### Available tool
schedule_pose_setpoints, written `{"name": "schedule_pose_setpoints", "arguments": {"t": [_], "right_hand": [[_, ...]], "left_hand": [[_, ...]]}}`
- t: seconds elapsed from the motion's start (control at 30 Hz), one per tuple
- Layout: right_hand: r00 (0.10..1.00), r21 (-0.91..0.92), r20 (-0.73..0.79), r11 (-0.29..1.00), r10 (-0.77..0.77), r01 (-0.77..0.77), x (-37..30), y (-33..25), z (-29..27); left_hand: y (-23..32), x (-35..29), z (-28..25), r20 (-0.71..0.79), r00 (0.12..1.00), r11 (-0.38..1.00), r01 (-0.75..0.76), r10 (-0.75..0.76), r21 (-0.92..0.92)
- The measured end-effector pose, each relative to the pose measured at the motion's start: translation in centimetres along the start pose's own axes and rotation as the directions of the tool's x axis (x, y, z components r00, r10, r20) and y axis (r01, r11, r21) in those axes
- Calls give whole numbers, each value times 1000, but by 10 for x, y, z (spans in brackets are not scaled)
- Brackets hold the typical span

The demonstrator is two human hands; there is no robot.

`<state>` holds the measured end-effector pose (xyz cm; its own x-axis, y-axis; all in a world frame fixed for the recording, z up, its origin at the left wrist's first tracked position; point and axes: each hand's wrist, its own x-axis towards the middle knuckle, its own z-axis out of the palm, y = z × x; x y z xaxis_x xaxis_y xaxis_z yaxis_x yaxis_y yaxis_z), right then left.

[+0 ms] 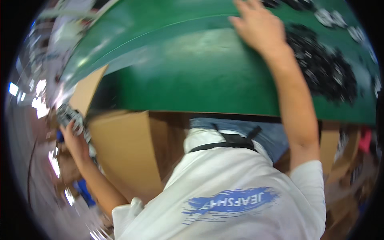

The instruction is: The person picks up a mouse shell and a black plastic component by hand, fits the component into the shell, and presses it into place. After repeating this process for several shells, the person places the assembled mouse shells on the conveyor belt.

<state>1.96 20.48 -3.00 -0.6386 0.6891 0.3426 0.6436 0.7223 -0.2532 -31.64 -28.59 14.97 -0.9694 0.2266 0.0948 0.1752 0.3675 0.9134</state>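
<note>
Green table [200,80], blurred cluttered room [42,140]; left hand [76,142] grips grey parts [66,113], long axis slanting upper-left to lower-right; right hand [262,29] open, fingers spread

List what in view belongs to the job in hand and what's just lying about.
Likely in the job:
grey parts at the left hand
cardboard box beside it
green table beneath the right hand
black parts heaped on it

Apparently just lying about:
pink thing, far right
blue thing, lower left, blurred

Glossy smth tabletop [192,80]; matt cardbd box [124,148].
</note>
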Motion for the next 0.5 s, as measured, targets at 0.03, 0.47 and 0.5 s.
{"name": "schedule_pose_setpoints", "arguments": {"t": [0.03, 0.47, 0.5], "right_hand": [[994, -21, -90, 998, -65, 63, 4, 13, 11], [938, 285, 146, 922, -314, 264, -41, 15, -29], [947, 297, 154, 927, -283, 229, -51, 15, -35]], "left_hand": [[-6, 7, -33, -163, 986, 988, 60, -36, 144], [-7, -17, -43, 117, 903, 646, 201, -413, 736], [-5, 1, -40, 107, 946, 589, 100, -305, 802]]}}
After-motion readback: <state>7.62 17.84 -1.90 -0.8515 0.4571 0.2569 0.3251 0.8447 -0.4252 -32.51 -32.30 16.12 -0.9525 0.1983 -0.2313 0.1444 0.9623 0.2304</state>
